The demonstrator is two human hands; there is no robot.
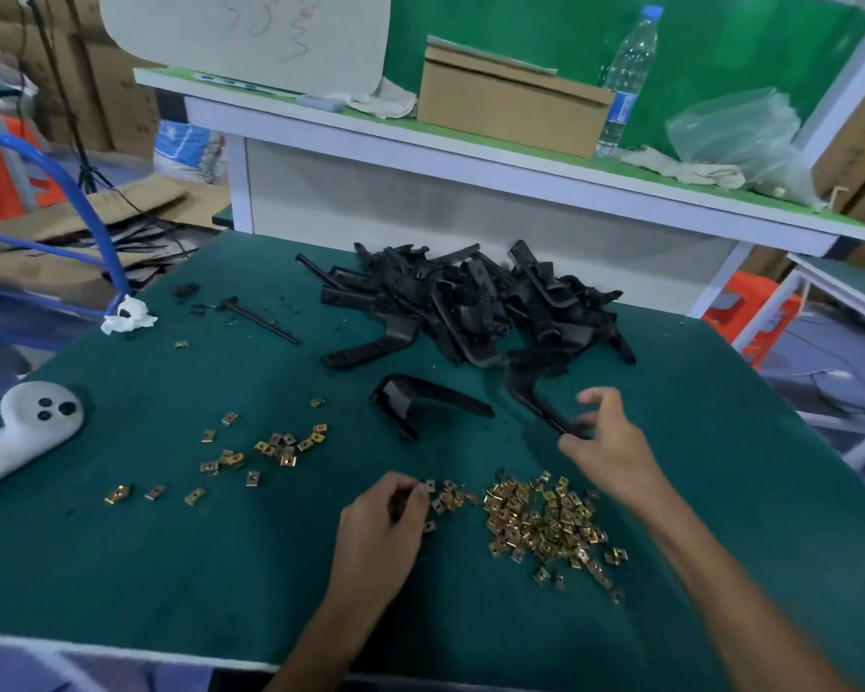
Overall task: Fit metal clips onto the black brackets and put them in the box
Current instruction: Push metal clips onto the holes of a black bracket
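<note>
Near the worktop's (121,566) front edge, the left hand (383,524) hovers at the left fringe of the metal clips (545,521), fingers curled together; whether they grip one I cannot tell. Toward the right edge, the right hand (607,449) pinches the near end of a black bracket (535,404) between thumb and forefinger, the other fingers raised. Behind it, the bracket heap (470,302) lies against the back edge. A cardboard box (510,107) stands on the raised shelf (470,157) beyond.
</note>
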